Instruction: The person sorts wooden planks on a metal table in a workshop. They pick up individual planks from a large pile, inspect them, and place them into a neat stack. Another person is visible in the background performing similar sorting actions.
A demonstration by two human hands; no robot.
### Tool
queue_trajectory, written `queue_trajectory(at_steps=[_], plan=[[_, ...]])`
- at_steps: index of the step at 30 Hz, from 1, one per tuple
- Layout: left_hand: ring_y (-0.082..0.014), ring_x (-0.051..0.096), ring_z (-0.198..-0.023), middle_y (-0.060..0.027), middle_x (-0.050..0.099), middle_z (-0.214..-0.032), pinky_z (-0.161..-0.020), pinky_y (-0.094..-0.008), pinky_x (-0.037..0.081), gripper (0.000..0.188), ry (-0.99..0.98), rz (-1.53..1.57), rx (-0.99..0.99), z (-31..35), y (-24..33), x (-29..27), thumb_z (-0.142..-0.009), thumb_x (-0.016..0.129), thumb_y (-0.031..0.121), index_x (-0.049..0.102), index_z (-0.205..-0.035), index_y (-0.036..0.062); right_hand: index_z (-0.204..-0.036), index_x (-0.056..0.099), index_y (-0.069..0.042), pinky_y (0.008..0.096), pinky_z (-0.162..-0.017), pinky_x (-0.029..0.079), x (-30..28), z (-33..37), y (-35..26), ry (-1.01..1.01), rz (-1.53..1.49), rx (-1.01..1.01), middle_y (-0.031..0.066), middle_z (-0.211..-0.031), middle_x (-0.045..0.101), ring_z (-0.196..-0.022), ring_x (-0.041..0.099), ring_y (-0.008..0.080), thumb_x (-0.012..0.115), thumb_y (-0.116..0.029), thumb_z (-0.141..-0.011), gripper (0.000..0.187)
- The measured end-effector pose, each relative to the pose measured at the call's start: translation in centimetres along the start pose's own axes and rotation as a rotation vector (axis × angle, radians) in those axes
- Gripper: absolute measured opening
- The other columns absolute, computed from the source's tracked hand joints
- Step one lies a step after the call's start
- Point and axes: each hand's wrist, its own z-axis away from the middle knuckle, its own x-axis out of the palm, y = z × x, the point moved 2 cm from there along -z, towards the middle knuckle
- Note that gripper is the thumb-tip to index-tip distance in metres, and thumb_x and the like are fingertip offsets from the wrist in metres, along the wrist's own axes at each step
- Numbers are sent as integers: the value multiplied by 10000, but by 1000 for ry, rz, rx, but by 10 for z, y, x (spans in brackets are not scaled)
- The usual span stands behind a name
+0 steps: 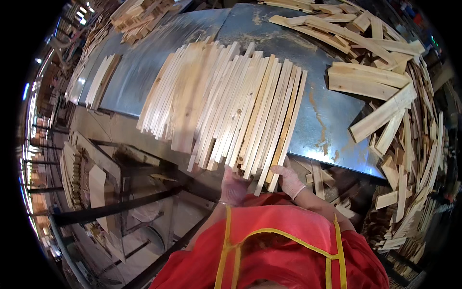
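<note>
A wide row of pale wooden strips (250, 106), set side by side on edge, lies across the metal table (332, 125). Their near ends are uneven and jut past the table's front edge. A broad flat board (190, 101) rests on top of the row, left of its middle. My left hand (234, 187), in a thin light glove, is closed at the near ends of the middle strips, its fingers partly hidden beneath them. On the row's right side, my gloved right hand (290, 180) grips the near ends of the outermost strips, thumb on top.
Loose boards (370, 82) pile up at the right, some overhanging the table. A short stack of strips (103, 81) sits at the table's left, and stacked wood blocks (139, 19) stand at the far left. Below the table's left side is a dark metal frame (120, 204).
</note>
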Motion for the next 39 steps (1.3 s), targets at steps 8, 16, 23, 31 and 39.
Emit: queue_trajectory(at_steps=[8, 16, 23, 31, 39], plan=[[-361, 299, -1568, -135, 402, -1663, -1198, -620, 334, 1046, 268, -250, 78, 39, 54, 76, -924, 534, 829, 256, -1668, 148, -1657, 288, -184, 488, -1051, 541, -3, 21, -21, -95, -159, 81, 117, -1422, 561, -1273, 585, 325, 781, -139, -813, 978], [-319, 440, -1440, -152, 444, -1587, -1155, -504, 399, 1101, 345, 844, -4, 42, 86, 142, -867, 686, 762, 332, -1590, 10, -1612, 335, -139, 453, -1057, 524, 15, 9, -15, -25, -74, 22, 125, -1400, 584, -1272, 589, 320, 799, -101, -801, 935], [-357, 612, -1176, -196, 585, -1392, -1066, -563, 499, 862, -142, 462, -85, -29, 117, 153, -964, 594, 719, 489, -1452, 16, -1610, 339, -90, 426, -885, 600, 4, 29, -47, 81, -12, 59, 136, -1294, 610, -1108, 643, 294, 811, -136, -806, 934], [-243, 704, -777, -116, 695, -1077, -643, -372, 619, 491, -62, -528, -230, -124, 184, 192, -1003, 635, 501, 604, -1268, 89, -1566, 385, -104, 411, -753, 628, 11, 24, -95, 159, -7, -122, 106, -1064, 629, -894, 687, 242, 773, -158, -887, 784], [-245, 741, -808, -193, 708, -1141, -694, -342, 662, 771, -317, 55, -76, -49, 212, 142, -903, 788, 386, 479, -1423, -92, -1534, 341, -76, 433, -742, 637, 64, 32, -126, 48, 176, -196, 166, -1135, 621, -935, 697, 300, 770, -217, -856, 815]])
